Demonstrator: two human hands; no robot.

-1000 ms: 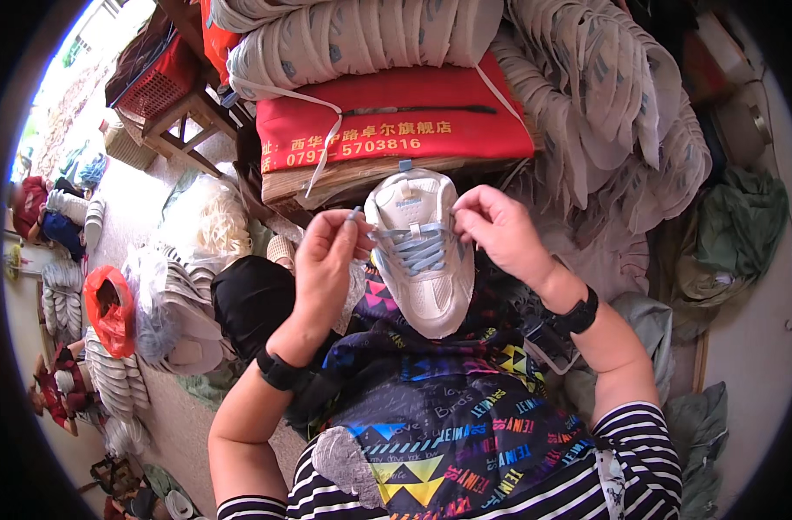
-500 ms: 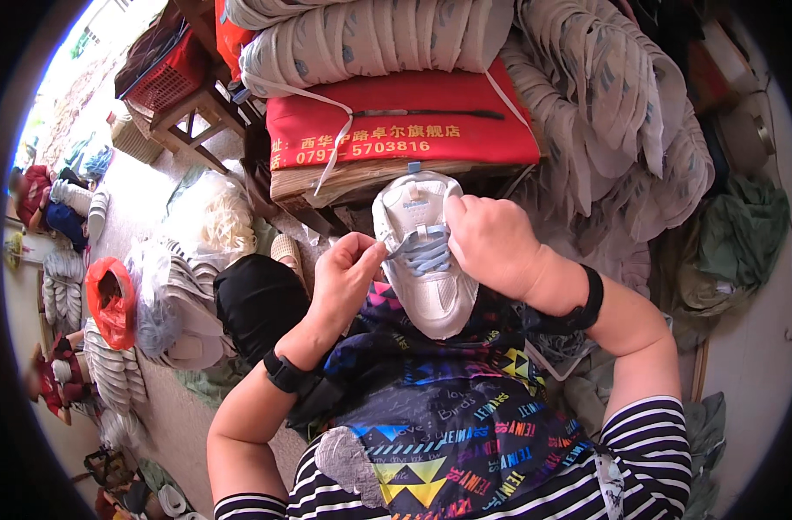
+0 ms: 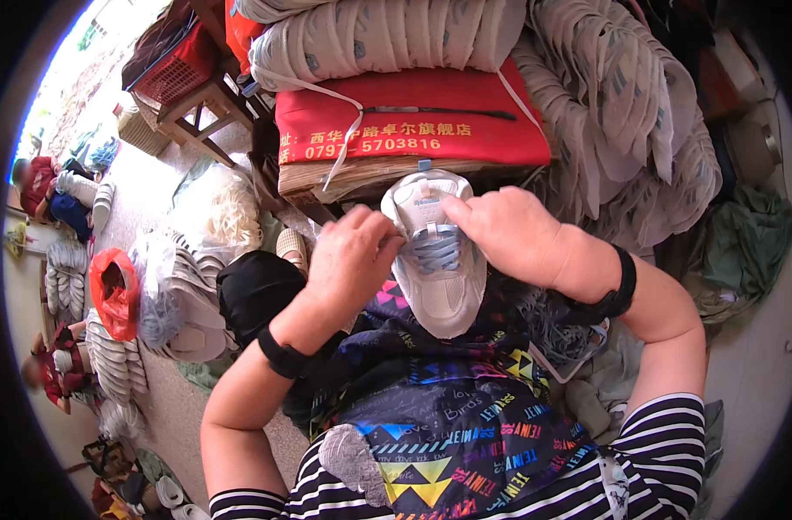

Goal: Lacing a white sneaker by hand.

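A white shoe upper with light blue laces criss-crossed over its front stands toe toward me, against the edge of a wooden bench. My right hand is closed on its right side, the thumb lying by the tongue and the other fingers curled out of sight. At the left edge of the upper, my left hand has thumb and fingertips pinched together beside the lace holes. Whatever sits in that pinch, perhaps a lace end, is too small to make out. A patterned dark apron covers my lap below the toe.
Red cloth covers the wooden bench, with a thin dark tool on it. Rows of stacked uppers lie behind and hang at the right. Bagged laces, a red bag and seated people are at left.
My left hand has moved up and turned, its fingers now closed at the upper's left edge. The right hand has shifted slightly, and the lacing lies more open to view.
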